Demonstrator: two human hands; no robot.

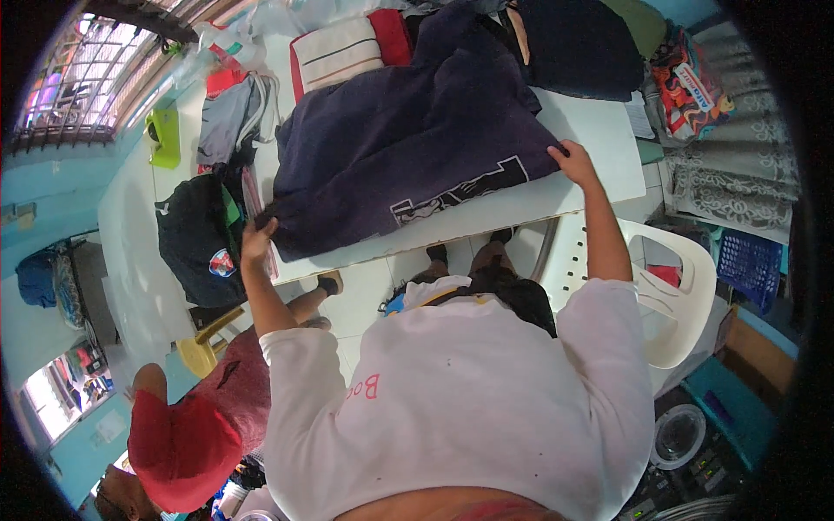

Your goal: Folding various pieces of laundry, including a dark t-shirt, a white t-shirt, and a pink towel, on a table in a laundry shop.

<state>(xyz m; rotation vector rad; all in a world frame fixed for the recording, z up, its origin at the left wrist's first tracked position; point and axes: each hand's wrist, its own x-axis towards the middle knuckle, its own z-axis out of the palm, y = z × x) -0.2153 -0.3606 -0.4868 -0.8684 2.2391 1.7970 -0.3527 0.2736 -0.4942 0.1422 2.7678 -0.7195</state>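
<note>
A dark navy garment (pixel 391 148) with a black, white-outlined print lies spread over the white table (pixel 608 156). Its upper part reaches toward the far edge; I cannot tell exactly what kind of garment it is. At its near left corner, my left hand (pixel 257 240) pinches the cloth. My right hand (pixel 573 163) is closed on the near right corner, by the table's right side. Between the hands the near edge runs slightly slanted, fairly taut, with the print along it. Soft wrinkles cross the rest of the cloth.
Folded white-and-red cloth (pixel 339 54) and dark folded clothes (pixel 578 48) lie at the back. Left are a grey garment (pixel 228 122), a black garment (pixel 195 230) and a green container (pixel 163 139). A white plastic chair (pixel 686 286) stands right; a person in red (pixel 187 451) sits left.
</note>
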